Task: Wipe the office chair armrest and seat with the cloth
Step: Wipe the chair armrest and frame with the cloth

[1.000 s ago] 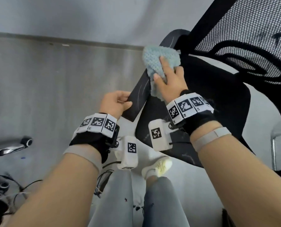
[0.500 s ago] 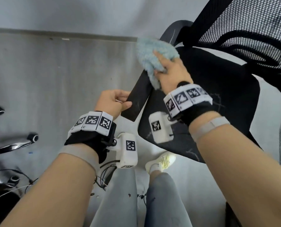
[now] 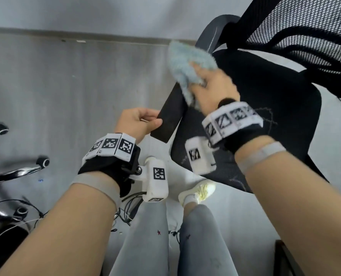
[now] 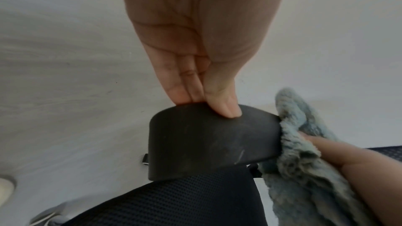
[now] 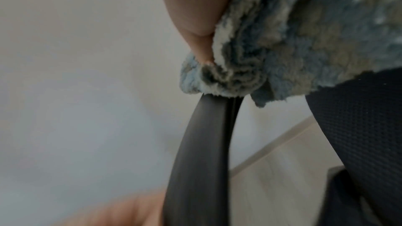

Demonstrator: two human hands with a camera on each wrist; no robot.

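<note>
Fluffy blue cloth (image 3: 187,70), gripped by the right hand (image 3: 215,90), rubbed the armrest (image 3: 170,118); left hand (image 3: 137,124) pinched its seven-o'clock end; seat (image 3: 265,116) seemingly unwiped.

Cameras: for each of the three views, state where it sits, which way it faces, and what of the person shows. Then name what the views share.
Head: worn high, looking down at the armrest, seat, left hand, right hand, both forearms, legs, a shoe.
Left wrist: looks along the left hand, whose thumb and fingers pinch the armrest's end; the right hand's fingers show too.
Right wrist: looks along the right hand's thumb at the cloth on the armrest; blurred.
Shared: all three show armrest, cloth and seat.
</note>
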